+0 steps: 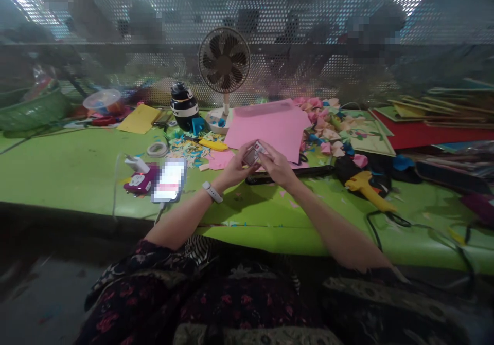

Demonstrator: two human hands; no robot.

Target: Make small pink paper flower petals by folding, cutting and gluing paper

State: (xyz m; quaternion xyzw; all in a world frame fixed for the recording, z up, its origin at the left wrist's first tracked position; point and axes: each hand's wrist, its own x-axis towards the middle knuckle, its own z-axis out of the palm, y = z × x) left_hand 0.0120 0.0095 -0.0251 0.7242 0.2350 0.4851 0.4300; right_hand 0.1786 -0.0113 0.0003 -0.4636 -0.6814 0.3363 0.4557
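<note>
Whitish and grey, a small flat item [252, 155] is held up just above the near-middle of the bench [231, 206]; markings too small to read. Left hand [240, 166]: fingers curled, gripping the item's left side. Right hand [277, 165]: gripping the same item from the right, thumb and fingers bent over it. Pale watch [212, 192] on the left wrist.

Below and right of the hands: long black object [316, 172], lying flat, identity unclear. Just beyond: pink sheets [270, 126], overlapping. To their left, a yellow-handled tool [213, 144] among paper scraps [183, 148].

Farther left: phone [170, 180], screen lit, beside a purple device [141, 181]; white plug [137, 164] at the latter's far side, tape roll [157, 149] beyond.

Far middle: upright fan [224, 62], with a black bottle [184, 107] left of it. Far left: yellow paper [139, 119], clear tub [102, 101], green basket [34, 111].

Right: yellow glue gun [365, 185] resting over something dark. Behind it, folded paper pieces [328, 124], mostly pink and peach; farther right, a red sheet [420, 131] and stacked cards [451, 109]. Perforated screen [278, 21] along the far side.
</note>
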